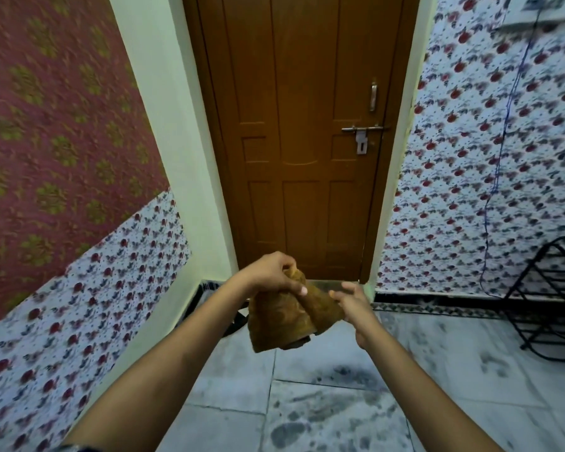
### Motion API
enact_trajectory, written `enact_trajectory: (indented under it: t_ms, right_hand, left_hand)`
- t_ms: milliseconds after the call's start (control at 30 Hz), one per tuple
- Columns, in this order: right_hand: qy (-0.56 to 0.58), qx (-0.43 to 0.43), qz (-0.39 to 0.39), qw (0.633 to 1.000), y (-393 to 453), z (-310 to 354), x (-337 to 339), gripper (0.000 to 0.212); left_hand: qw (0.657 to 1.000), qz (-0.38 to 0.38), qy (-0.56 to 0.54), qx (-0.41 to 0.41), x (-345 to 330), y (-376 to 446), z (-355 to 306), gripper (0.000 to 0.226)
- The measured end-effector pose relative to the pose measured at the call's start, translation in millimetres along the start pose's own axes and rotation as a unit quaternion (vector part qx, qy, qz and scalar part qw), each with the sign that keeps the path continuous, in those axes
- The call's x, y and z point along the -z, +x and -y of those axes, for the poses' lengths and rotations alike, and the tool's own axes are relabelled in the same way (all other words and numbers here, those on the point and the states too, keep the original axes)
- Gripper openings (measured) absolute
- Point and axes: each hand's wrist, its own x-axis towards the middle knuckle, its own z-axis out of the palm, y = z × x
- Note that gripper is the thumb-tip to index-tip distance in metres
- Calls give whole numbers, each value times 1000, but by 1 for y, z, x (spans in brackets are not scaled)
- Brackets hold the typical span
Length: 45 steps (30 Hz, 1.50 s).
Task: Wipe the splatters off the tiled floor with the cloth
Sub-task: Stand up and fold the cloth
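Note:
A brown cloth [282, 316] hangs in the air in front of me, above the floor. My left hand [271, 272] grips its top edge from above. My right hand [353, 303] pinches the cloth's right corner between thumb and fingers. The pale tiled floor [454, 373] below carries dark grey splatters [333, 409], with smudges spread across the tiles toward the lower middle and right.
A closed brown wooden door [304, 132] with a metal latch stands straight ahead. Patterned walls close in on both sides. A black wire rack [555, 298] stands on the floor at the right. A thin cable [503, 141] hangs down the right wall.

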Motion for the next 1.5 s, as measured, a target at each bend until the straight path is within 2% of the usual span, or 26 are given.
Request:
enact_trajectory:
  t_ms: [167, 267, 333, 433, 467, 567, 633, 700, 767, 833, 867, 933, 1033, 1067, 1200, 1333, 1433, 1500]
  right_hand:
    - [-87, 123, 152, 977, -8, 9, -6, 76]
    - [-115, 130, 259, 950, -5, 25, -6, 93]
    - [-151, 125, 292, 936, -4, 37, -5, 77]
    - [-227, 196, 266, 916, 2, 48, 4, 20]
    - [-231, 214, 258, 913, 3, 51, 9, 9]
    - [-161, 247, 240, 925, 0, 60, 26, 9]
    - [-124, 254, 229, 931, -1, 66, 36, 5]
    - [-90, 240, 226, 940, 0, 73, 46, 7]
    - [-24, 212, 227, 950, 1, 77, 54, 8]
    - [38, 186, 218, 957, 2, 78, 59, 7]
    - [57, 177, 209, 960, 2, 78, 61, 8]
    - [76, 167, 197, 963, 1, 77, 63, 8]
    - [86, 160, 189, 965, 1, 74, 68, 9]
    - [92, 156, 180, 967, 1, 73, 71, 9]
    - [75, 152, 121, 978, 6, 62, 83, 8]
    - [73, 151, 77, 983, 10, 43, 83, 8]
    - [83, 161, 60, 982, 10, 34, 84, 8]
    - [89, 158, 58, 982, 9, 30, 86, 7]
  left_hand:
    - [988, 46, 121, -89, 26, -5, -21, 22]
    - [981, 69, 133, -120, 40, -6, -30, 19]
    - [981, 85, 119, -124, 47, -6, -34, 17]
    - [982, 102, 127, -97, 58, -4, -30, 20]
    - [981, 102, 146, -81, 60, -3, -25, 21]
    - [978, 115, 168, -37, 54, 1, -8, 13]
    - [988, 124, 80, -50, 39, 0, 5, 8]
    - [987, 83, -104, -89, 17, 1, 17, 3]
    - [950, 3, -299, -85, -7, 7, 29, 26]
    - [890, -37, -452, -50, -30, 14, 35, 52]
    - [864, -31, -501, -40, -39, 15, 33, 56]
    - [846, -11, -532, -28, -56, 17, 26, 50]
    - [876, -10, -480, -44, -66, 17, 10, 19]
    - [882, -16, -467, -53, -64, 17, 6, 16]
    - [869, -63, -485, -78, -35, 19, -7, 33]
    - [943, -55, -325, -54, 3, 28, -35, 19]
    - [970, -21, -242, -23, 13, 32, -55, 20]
    - [981, -31, -189, -22, 13, 34, -66, 28]
